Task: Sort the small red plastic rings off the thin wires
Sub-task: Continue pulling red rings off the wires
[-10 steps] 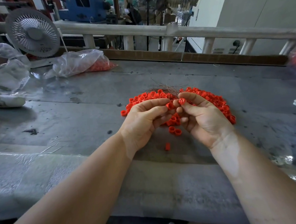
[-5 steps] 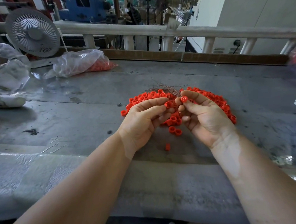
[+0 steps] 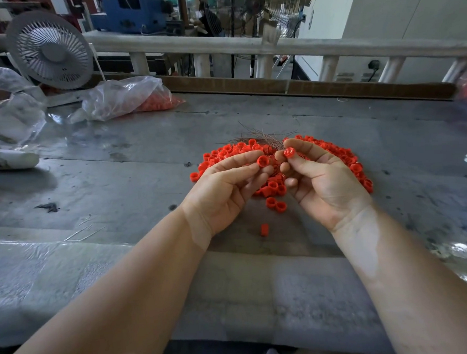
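Head view, looking down on a grey work table (image 3: 118, 189). Both hands are raised just above a pile of small red rings (image 3: 346, 156) spread on the table surface. Left hand (image 3: 222, 188): palm up, fingers curled, thumb and forefinger pinching one red ring (image 3: 262, 161) at the fingertips. Right hand (image 3: 323, 182): palm up, fingers curled, thumb and forefinger pinching a second red ring (image 3: 289, 152), which carries pale markings on its face — not legible. The two hands are close together, fingertips near each other but not touching; the two held rings are just beside one another.

A bundle of thin wires (image 3: 262, 135) lies at the far edge of the pile, strands fanning out over the table. Whether a wire runs through either held ring cannot be told. Two rings (image 3: 275, 204) lie side by side on the table between the wrists, just nearer than the pile, and a single loose ring (image 3: 264, 229) lies nearer again, apart from the rest.

Far left of the table: a clear plastic bag (image 3: 121, 97) with red pieces visible inside at its right end, more crumpled plastic sheeting (image 3: 7, 114) — contents unclear — and a small grey fan (image 3: 49, 50) standing upright behind. A pale railing (image 3: 246, 48) runs across beyond the table's far edge.
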`<state>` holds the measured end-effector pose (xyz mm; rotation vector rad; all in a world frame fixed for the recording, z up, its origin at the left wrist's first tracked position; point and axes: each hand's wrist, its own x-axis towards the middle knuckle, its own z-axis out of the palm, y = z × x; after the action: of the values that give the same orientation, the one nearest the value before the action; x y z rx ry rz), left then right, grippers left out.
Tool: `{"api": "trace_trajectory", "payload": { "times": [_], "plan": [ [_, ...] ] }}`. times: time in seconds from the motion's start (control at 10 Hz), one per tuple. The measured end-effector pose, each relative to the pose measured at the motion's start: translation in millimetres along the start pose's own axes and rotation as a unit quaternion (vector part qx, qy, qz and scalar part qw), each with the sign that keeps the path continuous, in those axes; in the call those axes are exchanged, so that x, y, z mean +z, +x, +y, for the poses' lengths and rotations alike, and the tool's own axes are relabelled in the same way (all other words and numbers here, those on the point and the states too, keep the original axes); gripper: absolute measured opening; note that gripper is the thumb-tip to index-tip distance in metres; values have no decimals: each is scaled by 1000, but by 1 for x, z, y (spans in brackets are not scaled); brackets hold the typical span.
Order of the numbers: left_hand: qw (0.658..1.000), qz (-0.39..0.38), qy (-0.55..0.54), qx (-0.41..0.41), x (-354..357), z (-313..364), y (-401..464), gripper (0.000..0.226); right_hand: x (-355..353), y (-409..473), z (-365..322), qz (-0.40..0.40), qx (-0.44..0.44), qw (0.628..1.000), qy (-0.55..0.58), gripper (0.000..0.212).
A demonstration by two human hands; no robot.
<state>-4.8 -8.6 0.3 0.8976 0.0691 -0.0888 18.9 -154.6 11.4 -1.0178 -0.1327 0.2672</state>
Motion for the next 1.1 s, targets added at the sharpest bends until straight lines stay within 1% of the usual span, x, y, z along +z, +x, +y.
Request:
{"api": "trace_trajectory", "payload": {
  "times": [0.1,0.4,0.9,1.1],
  "plan": [
    [1000,-9,-6,-8,1,0,-1,23,0,0,0,-3,-3,1000,-3,16],
    [999,-40,12,-18,0,0,-1,24,-1,0,1,-4,-6,1000,-13,16],
    [998,-50,30,-16,-1,0,-3,22,0,-1,-1,-1,-3,1000,-9,15],
    [997,-67,12,-22,-1,0,-3,23,2,-2,-1,-2,7,1000,-18,17]
  ]
}}
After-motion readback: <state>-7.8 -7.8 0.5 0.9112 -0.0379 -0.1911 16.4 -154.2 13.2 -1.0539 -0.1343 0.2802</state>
